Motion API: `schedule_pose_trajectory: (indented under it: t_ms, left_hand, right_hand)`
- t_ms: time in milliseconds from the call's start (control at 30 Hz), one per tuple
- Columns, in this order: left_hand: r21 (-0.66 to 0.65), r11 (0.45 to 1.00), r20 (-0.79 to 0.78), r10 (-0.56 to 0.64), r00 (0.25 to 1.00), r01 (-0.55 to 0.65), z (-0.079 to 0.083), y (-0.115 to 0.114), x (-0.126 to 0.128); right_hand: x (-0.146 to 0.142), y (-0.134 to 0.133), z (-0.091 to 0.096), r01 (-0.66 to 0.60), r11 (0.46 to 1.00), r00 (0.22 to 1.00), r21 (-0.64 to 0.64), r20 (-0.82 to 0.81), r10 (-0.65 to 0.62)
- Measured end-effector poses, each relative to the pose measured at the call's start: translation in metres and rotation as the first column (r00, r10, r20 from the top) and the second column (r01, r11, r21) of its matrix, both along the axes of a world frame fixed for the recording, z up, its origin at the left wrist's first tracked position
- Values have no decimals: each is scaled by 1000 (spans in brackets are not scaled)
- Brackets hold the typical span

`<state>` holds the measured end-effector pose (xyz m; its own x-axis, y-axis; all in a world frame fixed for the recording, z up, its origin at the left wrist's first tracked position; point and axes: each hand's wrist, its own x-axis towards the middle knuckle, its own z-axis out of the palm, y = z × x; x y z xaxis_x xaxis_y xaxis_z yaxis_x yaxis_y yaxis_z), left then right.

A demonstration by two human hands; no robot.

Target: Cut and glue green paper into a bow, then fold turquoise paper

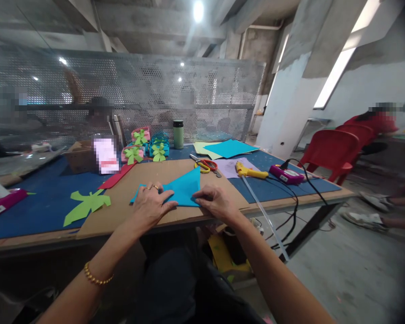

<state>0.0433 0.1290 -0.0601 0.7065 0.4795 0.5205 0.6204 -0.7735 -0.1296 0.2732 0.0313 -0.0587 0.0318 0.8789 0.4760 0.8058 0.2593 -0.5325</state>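
Observation:
A blue sheet of paper (184, 188), partly folded, lies on a piece of cardboard (121, 216) at the table's front edge. One flap of it stands up to a point. My left hand (150, 202) lies on the left part of the paper with its fingers spread, pressing it down. My right hand (218, 202) pinches the paper's lower right edge between thumb and fingers. Just beyond the paper are scissors (202, 165) with orange and yellow handles. To the right, a yellow glue gun (251, 172) with a long clear glue stick rests on light purple paper (227, 167).
Green paper leaves (89, 204) and a red strip (118, 176) lie left. Pink and teal pieces with green bows (158, 152) stand behind, near a green bottle (178, 135). Blue sheets (232, 148) lie at the back. A purple power strip (286, 174) trails cables. Red chairs (329, 153) stand right.

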Motion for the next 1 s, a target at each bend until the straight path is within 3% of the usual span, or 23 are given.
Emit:
schedule_pose_trajectory:
  t_ms: [1000]
  left_hand:
    - [60, 996, -35, -59, 998, 61, -7, 3, 1]
  right_hand:
    - [-1, -4, -4, -40, 998, 997, 42, -58, 42]
